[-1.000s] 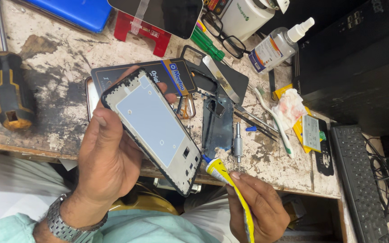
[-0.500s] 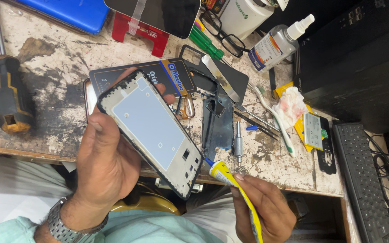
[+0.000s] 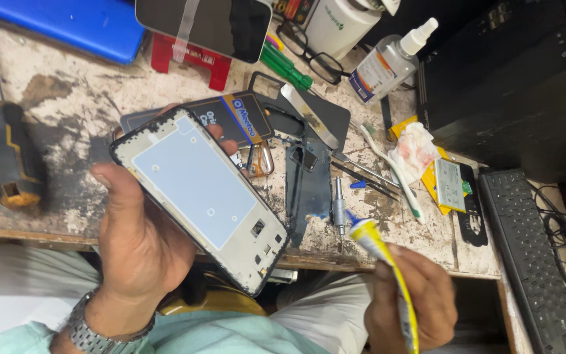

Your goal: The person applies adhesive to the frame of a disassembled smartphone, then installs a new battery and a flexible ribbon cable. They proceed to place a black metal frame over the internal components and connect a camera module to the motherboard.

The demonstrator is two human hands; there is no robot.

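At frame centre-left, the left hand (image 3: 140, 246) is clamped on the phone frame (image 3: 201, 190), its long axis running from upper left to lower right, while the right hand (image 3: 414, 305), closed around the glue tube (image 3: 388, 265), waits just right of the frame's lower corner.

Phone frame (image 3: 201, 196) in left hand (image 3: 140, 246): tilted a little flatter than a second ago, top corner swung toward 10 o'clock, thumb now lying along its left edge. Glue tube (image 3: 388, 275) in right hand (image 3: 414, 305): nozzle has drifted from beside the frame's lower corner out toward 3 o'clock, now apart from it, near the counter (image 3: 67, 98) edge.
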